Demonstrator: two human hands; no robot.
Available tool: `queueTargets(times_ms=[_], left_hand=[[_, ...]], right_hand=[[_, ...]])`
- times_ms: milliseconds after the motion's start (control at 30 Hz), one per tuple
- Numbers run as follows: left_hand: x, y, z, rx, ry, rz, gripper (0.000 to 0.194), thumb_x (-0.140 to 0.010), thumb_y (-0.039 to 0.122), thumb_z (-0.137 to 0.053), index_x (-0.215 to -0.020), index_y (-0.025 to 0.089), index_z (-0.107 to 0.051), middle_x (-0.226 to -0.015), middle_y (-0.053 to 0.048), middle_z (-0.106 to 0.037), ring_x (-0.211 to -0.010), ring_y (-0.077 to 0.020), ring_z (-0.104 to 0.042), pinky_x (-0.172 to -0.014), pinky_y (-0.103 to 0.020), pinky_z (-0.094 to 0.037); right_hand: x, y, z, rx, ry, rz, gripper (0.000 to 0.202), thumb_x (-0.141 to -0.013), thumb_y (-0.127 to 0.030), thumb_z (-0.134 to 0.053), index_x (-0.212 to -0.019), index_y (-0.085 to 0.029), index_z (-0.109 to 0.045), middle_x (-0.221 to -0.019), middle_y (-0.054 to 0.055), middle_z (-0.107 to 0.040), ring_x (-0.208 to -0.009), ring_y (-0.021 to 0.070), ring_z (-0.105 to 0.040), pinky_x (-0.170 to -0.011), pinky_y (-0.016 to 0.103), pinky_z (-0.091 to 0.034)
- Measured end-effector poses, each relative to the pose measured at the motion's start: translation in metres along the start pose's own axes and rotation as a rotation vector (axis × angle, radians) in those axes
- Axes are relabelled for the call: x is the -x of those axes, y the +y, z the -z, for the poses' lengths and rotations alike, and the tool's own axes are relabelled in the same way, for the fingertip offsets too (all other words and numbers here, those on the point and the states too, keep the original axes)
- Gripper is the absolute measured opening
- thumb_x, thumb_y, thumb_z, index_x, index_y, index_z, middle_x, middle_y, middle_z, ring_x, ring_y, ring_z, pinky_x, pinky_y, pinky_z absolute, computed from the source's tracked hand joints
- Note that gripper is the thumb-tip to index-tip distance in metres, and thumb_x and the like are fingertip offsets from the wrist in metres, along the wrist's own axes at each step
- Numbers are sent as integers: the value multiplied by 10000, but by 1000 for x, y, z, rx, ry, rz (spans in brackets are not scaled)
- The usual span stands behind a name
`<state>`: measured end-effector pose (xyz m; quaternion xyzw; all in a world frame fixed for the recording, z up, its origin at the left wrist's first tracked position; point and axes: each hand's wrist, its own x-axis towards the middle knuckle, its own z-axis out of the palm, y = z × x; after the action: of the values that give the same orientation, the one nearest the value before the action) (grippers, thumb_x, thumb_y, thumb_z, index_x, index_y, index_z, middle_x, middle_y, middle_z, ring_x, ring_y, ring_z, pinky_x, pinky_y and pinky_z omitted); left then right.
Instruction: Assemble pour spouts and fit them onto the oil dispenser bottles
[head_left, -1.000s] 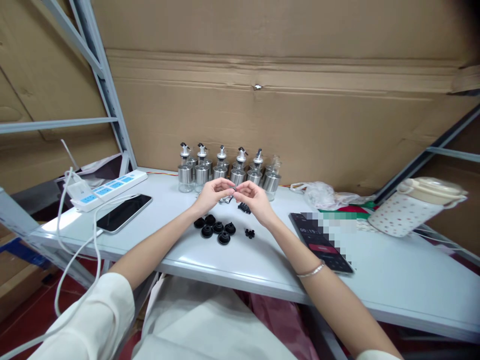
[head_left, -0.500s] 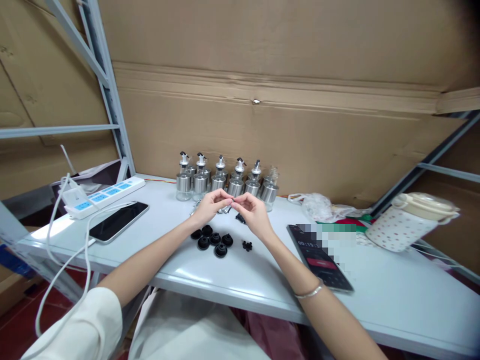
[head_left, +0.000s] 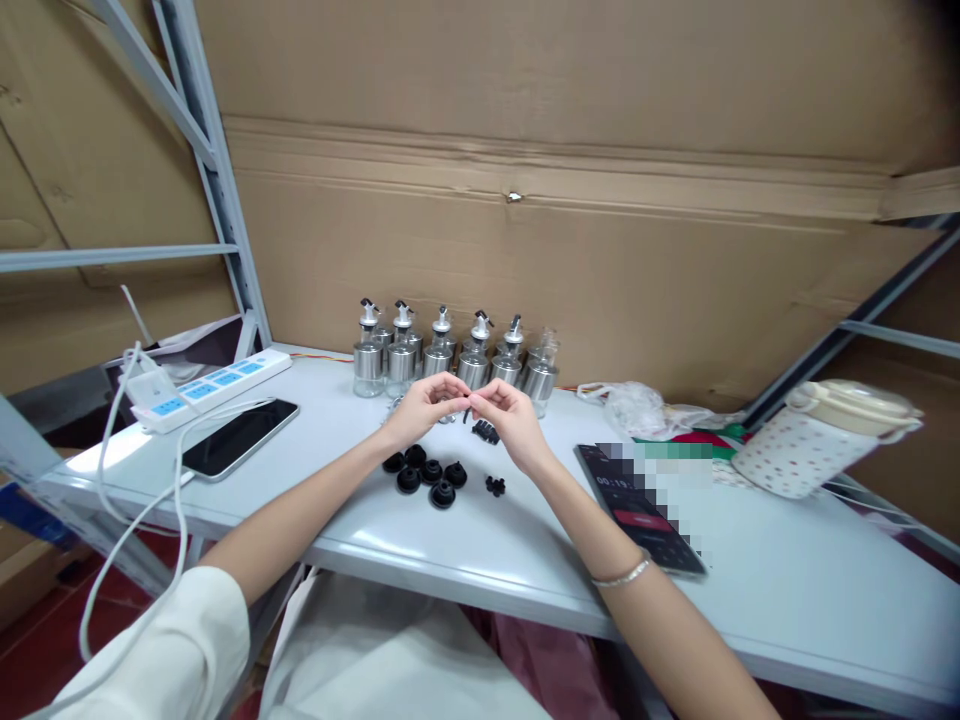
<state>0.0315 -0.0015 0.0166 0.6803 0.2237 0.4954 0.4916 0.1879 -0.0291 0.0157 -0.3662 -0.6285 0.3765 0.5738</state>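
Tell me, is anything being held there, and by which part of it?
The left hand and right hand pinch a small black piece; their fingers hide which part.

There are 6 black caps (head_left: 431,472), 5 spouts (head_left: 481,325) and 2 phones (head_left: 241,438).

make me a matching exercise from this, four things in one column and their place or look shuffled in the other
1. dark part
2. caps
3. bottles
4. jug

A. standing before the cardboard
B. white with small dots, at the right of the table
C. at the fingertips of the left hand and right hand
D. black and round, grouped between the forearms

Pairs: 1-C, 2-D, 3-A, 4-B
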Motion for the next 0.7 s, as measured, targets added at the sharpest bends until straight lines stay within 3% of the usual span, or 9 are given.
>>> queueTargets(times_ms=[133,500,700], left_hand=[[-2,-5,2,22,21,21,302,-671,370,-753,-843,153,-635,-743,-8,-655,-705,-118,-594,-672,-245,-435],[-3,-8,4,86,72,74,291,-631,371,-777,-718,145,-617,-630,25,-602,-559,-71,-488,-561,-214,-372],[-3,-5,1,121,154,78,252,-626,315,-780,-676,148,-598,-638,26,-599,-589,-73,-493,-581,-203,-371]], right_hand=[[-1,0,2,28,-4,27,315,-690,-461,-706,-685,-196,-537,-593,-27,-558,-572,125,-511,-586,274,-409],[-2,5,2,88,-41,82,298,-684,-447,-709,-751,-189,-577,-717,16,-625,-670,158,-584,-648,317,-473],[2,2,-4,149,-42,93,276,-710,-391,-696,-854,-194,-567,-770,18,-600,-733,163,-585,-679,321,-504]])
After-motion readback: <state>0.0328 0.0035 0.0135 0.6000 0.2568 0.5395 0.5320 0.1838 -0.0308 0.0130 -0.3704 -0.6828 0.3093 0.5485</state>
